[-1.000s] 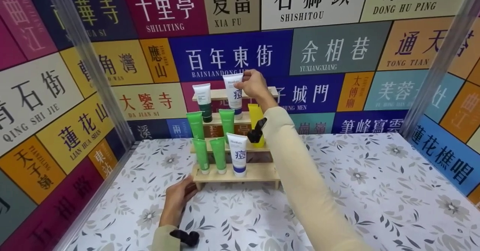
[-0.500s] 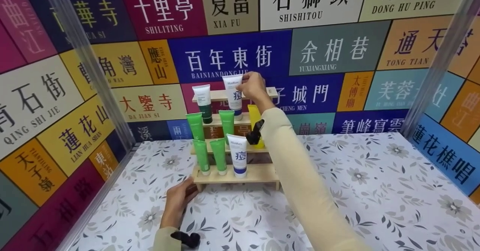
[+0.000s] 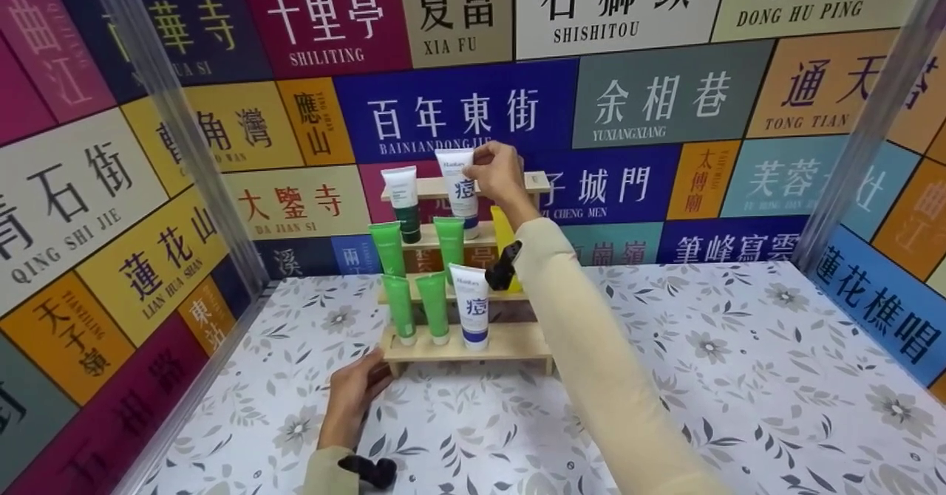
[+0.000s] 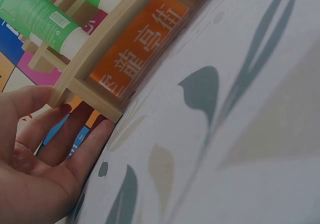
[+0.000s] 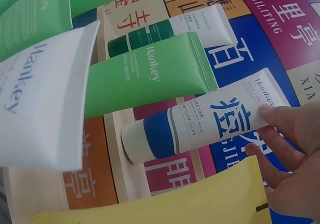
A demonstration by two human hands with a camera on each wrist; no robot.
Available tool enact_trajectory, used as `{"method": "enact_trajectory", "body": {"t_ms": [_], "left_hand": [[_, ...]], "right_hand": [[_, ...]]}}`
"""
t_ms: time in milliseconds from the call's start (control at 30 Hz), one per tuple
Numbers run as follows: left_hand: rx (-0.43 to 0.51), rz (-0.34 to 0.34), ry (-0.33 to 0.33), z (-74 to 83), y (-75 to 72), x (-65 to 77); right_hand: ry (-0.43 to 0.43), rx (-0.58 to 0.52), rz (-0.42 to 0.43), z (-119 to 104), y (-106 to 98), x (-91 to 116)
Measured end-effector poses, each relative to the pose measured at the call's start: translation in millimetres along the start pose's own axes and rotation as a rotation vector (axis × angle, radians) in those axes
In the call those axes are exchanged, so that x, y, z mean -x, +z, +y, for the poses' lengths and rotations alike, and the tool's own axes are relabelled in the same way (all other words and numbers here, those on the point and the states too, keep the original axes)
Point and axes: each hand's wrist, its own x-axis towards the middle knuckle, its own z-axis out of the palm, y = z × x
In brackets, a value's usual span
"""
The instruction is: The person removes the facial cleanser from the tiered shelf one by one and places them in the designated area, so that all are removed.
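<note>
My right hand (image 3: 500,173) pinches the upper end of a white squeeze tube with a blue band (image 5: 195,121). The tube stands cap down on an upper tier of a wooden stepped display shelf (image 3: 510,343). At the shelf's lower left end, my left hand (image 4: 45,159) grips the corner of the bottom tier, thumb and fingertips at the board and leg. A white and dark-green tube (image 3: 403,203) stands left of the pinched one. Lower down are several green tubes (image 3: 432,306), another white and blue tube (image 3: 471,306) and a yellow tube (image 5: 165,199), partly hidden by my right wrist in the head view.
The shelf stands on a table with a floral cover (image 3: 709,377). Behind it rises a wall of coloured sign panels (image 3: 458,103). Clear upright edges (image 3: 850,118) run at both sides. The shelf's top board (image 3: 536,182) lies behind my right hand.
The pinched tube and my right hand have shifted very slightly left and down. My left hand keeps its place at the shelf corner.
</note>
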Motion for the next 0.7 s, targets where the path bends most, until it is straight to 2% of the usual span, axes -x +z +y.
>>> {"method": "enact_trajectory", "body": {"t_ms": [200, 367, 533, 700], "left_hand": [[0.011, -0.003, 0.005, -0.5, -0.6, -0.7], [-0.021, 0.011, -0.007, -2.3, -1.6, -0.4], [-0.055, 0.003, -0.020, -2.5, -1.6, 0.4], [-0.043, 0.002, -0.016, 0.2, -1.6, 1.4]], "right_hand": [[-0.066, -0.043, 0.030, 1, -3, 0], [-0.109, -0.087, 0.064, -1, -18, 0], [-0.141, -0.127, 0.109, 3, -46, 0], [-0.195, -0.133, 0.175, 12, -83, 1]]}}
